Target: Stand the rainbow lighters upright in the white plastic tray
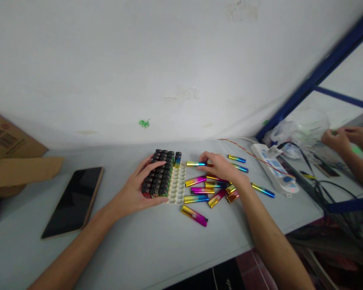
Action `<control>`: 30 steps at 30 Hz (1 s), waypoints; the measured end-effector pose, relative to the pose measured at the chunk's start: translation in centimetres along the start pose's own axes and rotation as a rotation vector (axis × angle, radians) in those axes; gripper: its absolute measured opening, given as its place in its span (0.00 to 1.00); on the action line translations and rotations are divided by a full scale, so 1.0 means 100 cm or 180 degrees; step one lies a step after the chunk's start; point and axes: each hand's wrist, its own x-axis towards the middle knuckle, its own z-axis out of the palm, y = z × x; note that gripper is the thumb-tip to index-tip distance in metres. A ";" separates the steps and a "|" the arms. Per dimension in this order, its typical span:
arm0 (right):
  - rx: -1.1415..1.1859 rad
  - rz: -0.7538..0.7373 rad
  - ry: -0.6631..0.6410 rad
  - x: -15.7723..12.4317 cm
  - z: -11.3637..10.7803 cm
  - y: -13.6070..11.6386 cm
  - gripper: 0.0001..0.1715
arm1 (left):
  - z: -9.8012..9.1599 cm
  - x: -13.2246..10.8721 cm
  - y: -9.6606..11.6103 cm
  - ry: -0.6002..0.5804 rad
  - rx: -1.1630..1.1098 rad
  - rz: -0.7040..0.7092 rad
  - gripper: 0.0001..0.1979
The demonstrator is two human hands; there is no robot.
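My left hand (136, 189) is wrapped round the left side of a white tray (177, 187) with round holes, its fingers over the upright tubes in it. Packed rows of black-topped tubes (159, 177) fill the tray's left part. One blue-and-gold tube (177, 161) stands by itself in the far hole row to their right. My right hand (218, 166) is closed on the right end of a shiny gold-and-blue tube (195, 164), which lies level just right of the tray. Several loose metallic tubes (199, 190) in gold, pink and blue lie near and partly under my right wrist.
A black tablet-like device (74, 201) and an open cardboard box (24, 171) are on the left. To the right lie a white power strip (274, 169) and a thin orange wire (245, 150). Beyond a blue metal frame (308, 80), another person's hands (340, 139) are at work.
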 end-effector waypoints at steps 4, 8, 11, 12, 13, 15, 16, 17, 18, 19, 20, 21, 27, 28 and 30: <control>0.0620 -0.0006 0.0401 0.002 -0.004 -0.012 0.17 | 0.001 0.000 -0.001 0.0011 0.0011 0.0017 0.48; 0.1724 0.0287 0.0654 0.009 0.008 -0.022 0.25 | 0.001 0.000 0.000 -0.0002 0.0007 0.0023 0.47; 0.2538 0.0404 0.0657 0.014 0.021 -0.030 0.28 | 0.000 -0.001 0.001 0.0005 0.0009 0.0012 0.47; 0.2779 0.0393 0.0568 0.015 0.025 -0.033 0.29 | -0.001 -0.001 0.002 0.0007 0.0007 0.0009 0.47; 0.3021 0.0376 0.0446 0.015 0.027 -0.037 0.28 | -0.001 -0.001 0.002 0.0005 0.0004 0.0012 0.47; 0.3450 0.0351 0.0199 0.014 0.031 -0.045 0.26 | -0.001 -0.001 0.002 -0.0005 0.0003 0.0022 0.47; 0.3603 0.0352 0.0107 0.013 0.032 -0.050 0.25 | -0.001 -0.001 0.002 -0.0017 0.0007 0.0023 0.47; 0.3701 0.0372 0.0057 0.012 0.033 -0.054 0.25 | 0.000 -0.001 0.002 -0.0019 0.0013 0.0022 0.47; 0.3736 0.0417 0.0026 0.011 0.034 -0.058 0.25 | 0.000 -0.001 0.001 -0.0023 0.0019 0.0019 0.48; 0.3710 0.0481 0.0030 0.011 0.036 -0.062 0.26 | 0.000 -0.001 0.001 -0.0026 0.0022 0.0016 0.48; 0.3622 0.0548 0.0090 0.011 0.037 -0.065 0.27 | 0.000 -0.001 0.001 -0.0030 0.0024 0.0013 0.48; 0.3463 0.0599 0.0206 0.011 0.039 -0.068 0.29 | 0.001 -0.001 0.001 -0.0033 0.0023 0.0012 0.48; 0.2117 0.0565 0.0898 0.012 0.051 -0.074 0.33 | -0.001 -0.001 0.003 0.0001 -0.0022 0.0042 0.47; 0.1957 0.0576 0.0929 0.012 0.052 -0.074 0.31 | -0.001 0.000 0.003 -0.0006 -0.0028 0.0036 0.48; 0.1726 0.0607 0.0938 0.012 0.054 -0.073 0.27 | -0.001 0.000 0.004 -0.0025 -0.0031 0.0025 0.47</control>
